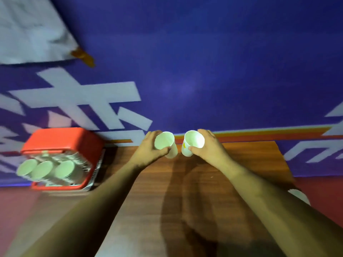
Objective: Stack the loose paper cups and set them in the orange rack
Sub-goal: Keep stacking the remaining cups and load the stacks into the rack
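My left hand [148,148] grips a white paper cup [165,142] at the far edge of the wooden table, its mouth tipped toward me. Just to its right, my right hand [209,147] grips a second white paper cup [194,140], also tipped toward me. The two cups are close together but apart. At the table's left stands the orange rack [61,139], holding three stacks of paper cups [46,169] lying with their mouths facing me.
The wooden table [250,158] runs from the rack to the right, ending near a blue banner [204,62] with white shapes behind it. A white object [299,196] shows partly past my right forearm. The picture is blurred by motion.
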